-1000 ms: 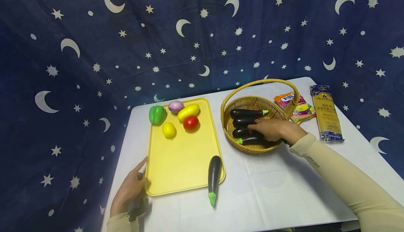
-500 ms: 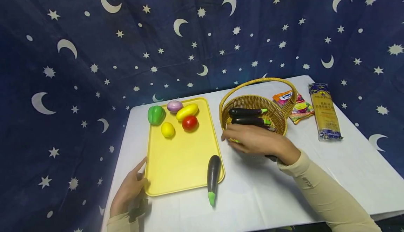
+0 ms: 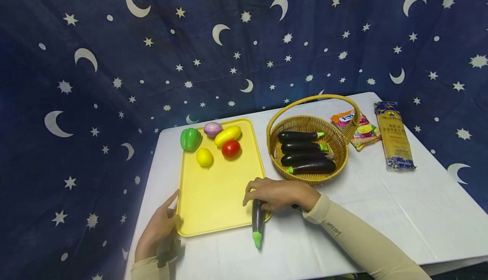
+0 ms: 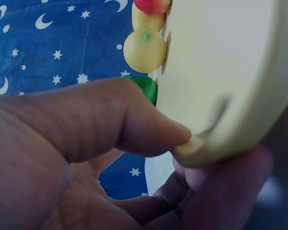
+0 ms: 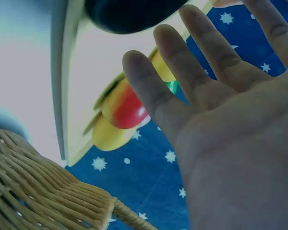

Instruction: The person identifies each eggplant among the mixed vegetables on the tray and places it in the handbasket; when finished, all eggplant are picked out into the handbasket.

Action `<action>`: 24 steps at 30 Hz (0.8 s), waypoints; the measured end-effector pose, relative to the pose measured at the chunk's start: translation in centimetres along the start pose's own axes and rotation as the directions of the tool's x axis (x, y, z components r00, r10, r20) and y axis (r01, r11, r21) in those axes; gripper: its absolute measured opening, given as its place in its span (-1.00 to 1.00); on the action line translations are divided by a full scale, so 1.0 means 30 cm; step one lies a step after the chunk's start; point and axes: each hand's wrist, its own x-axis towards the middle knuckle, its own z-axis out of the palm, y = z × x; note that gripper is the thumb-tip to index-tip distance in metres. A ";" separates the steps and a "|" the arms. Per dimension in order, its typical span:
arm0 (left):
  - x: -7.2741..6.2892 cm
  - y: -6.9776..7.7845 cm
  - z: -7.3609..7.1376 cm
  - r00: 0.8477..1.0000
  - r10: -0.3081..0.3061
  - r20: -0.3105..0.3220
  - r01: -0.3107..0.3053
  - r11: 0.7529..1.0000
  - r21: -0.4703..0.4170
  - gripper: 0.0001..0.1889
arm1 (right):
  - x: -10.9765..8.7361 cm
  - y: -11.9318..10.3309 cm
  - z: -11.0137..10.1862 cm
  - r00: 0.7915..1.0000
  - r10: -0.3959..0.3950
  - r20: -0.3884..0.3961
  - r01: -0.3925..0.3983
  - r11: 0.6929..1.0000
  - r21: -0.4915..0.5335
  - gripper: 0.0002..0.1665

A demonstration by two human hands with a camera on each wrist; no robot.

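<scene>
My left hand [image 3: 155, 229] holds the left edge of a yellow tray [image 3: 213, 195]. In the left wrist view its thumb lies on the rim and fingers are beneath. My right hand [image 3: 280, 193] is over the upper end of a dark eggplant [image 3: 257, 220] with a green stem, which lies across the tray's near right corner. The right wrist view shows the fingers spread and fairly straight, near the eggplant [image 5: 134, 14] and not wrapped round it. At the tray's far end are a purple onion [image 3: 212, 129], a yellow mango-like fruit [image 3: 228, 136], a tomato [image 3: 231, 149] and a lemon [image 3: 204, 156].
A green bell pepper [image 3: 190, 139] sits at the tray's far left corner. Right of the tray stands a wicker basket [image 3: 341, 161] with a tall handle, holding several eggplants [image 3: 301, 146]. Beyond it lie a candy bag [image 3: 362, 131] and a yellow pasta packet [image 3: 394, 136].
My right hand has left the basket and moved left and nearer, to the eggplant on the tray. The eggplants in the basket are now uncovered. My left hand stays at the tray.
</scene>
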 end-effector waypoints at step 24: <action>0.011 0.004 -0.002 1.000 0.026 -0.001 -0.026 0.998 0.061 0.00 | 0.001 0.043 0.012 1.000 -0.011 -0.025 0.011 1.000 -0.010 -0.50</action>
